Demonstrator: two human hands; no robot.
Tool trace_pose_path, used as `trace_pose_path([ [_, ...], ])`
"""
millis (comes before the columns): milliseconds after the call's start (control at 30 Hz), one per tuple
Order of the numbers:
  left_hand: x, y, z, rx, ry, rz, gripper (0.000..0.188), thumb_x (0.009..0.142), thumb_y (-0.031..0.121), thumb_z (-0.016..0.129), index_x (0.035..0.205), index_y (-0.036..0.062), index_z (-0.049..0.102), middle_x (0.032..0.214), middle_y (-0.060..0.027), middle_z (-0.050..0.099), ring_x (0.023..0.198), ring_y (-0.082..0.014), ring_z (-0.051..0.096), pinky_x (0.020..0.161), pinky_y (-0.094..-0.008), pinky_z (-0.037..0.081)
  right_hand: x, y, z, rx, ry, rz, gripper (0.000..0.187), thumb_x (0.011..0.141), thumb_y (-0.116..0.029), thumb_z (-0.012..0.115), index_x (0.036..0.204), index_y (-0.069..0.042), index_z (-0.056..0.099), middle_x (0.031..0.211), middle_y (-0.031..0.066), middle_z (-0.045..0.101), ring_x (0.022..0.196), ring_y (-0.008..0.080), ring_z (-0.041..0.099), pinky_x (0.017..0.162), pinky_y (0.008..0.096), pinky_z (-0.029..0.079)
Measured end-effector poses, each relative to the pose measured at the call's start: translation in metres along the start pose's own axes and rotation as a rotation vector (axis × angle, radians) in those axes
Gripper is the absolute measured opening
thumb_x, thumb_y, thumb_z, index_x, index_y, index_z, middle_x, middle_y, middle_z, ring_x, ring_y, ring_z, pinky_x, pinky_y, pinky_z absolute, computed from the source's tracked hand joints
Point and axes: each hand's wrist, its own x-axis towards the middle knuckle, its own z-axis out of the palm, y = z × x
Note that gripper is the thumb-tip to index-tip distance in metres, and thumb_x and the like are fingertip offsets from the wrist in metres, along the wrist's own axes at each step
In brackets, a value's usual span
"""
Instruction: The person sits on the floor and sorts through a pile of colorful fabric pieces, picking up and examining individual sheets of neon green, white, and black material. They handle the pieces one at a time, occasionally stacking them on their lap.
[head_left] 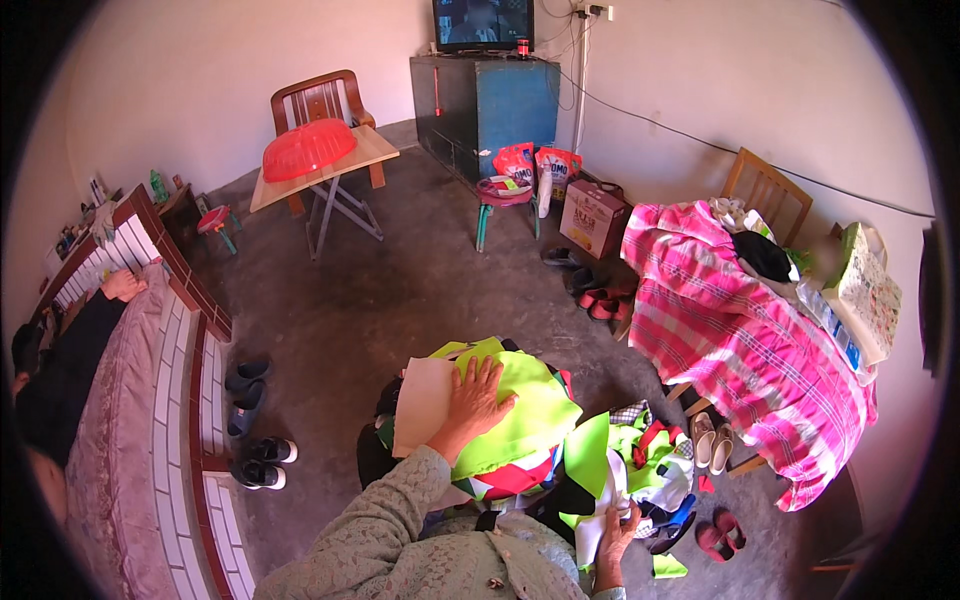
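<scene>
My left hand (474, 402) lies flat with fingers spread, palm down on a neon yellow-green cloth (525, 405). Its edge rests beside a pale beige flat piece (422, 395), like card or stiff cloth. Both top a rounded heap of fabric in front of me, with a red, white and green cloth (518, 478) showing below. Lower right, my right hand (614, 540) is closed on a white fabric scrap (612, 492), partly hidden by the fingers. Against it stands a neon yellow piece (588, 452). Beyond lies a loose pile of multicoloured scraps (650, 462).
A chair under a pink plaid cloth (720, 300) stands right, with shoes (715, 445) beside it. At left, a person in dark clothes (75, 360) lies on a brick-edged bed (180, 400). Ahead stand a folding table (375, 150) with a red cover (310, 148) and a blue cabinet (515, 110).
</scene>
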Motion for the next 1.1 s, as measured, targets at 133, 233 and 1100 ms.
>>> trace_pose_path([
  [133, 0.0, 0.0, 0.0, 0.01, -0.005, -0.006, 0.07, 0.085, 0.053, 0.045, 0.137, 0.0067, 0.034, 0.144, -0.0151, 0.028, 0.135, -0.0362, 0.02, 0.106, -0.058, 0.012, -0.001, -0.005, 0.001, 0.011, -0.006, 0.01, 0.041, 0.077, -0.009, 0.062, 0.116, -0.002, 0.048, 0.108, 0.0072, 0.047, 0.096, 0.0182, 0.046, 0.089, 0.0326, 0.038],
  [233, 0.0, -0.001, 0.0, -0.003, 0.005, -0.007, 0.07, 0.085, 0.053, 0.045, 0.137, 0.0068, 0.033, 0.144, -0.015, 0.029, 0.135, -0.0361, 0.02, 0.106, -0.0579, 0.012, -0.001, -0.002, 0.001, -0.003, 0.006, -0.007, 0.042, 0.078, -0.009, 0.062, 0.116, -0.002, 0.047, 0.108, 0.0075, 0.047, 0.097, 0.0183, 0.046, 0.089, 0.0328, 0.038],
  [1100, -0.002, 0.03, -0.003, 0.036, 0.119, 0.148, 0.07, 0.081, 0.043, 0.058, 0.135, 0.0062, 0.034, 0.143, -0.0196, 0.025, 0.134, -0.0368, 0.021, 0.105, -0.0556, 0.016, -0.003, -0.022, 0.005, 0.07, 0.061, 0.016, 0.04, 0.075, -0.014, 0.068, 0.11, -0.004, 0.053, 0.113, 0.0106, 0.048, 0.103, 0.0222, 0.048, 0.086, 0.0306, 0.042],
])
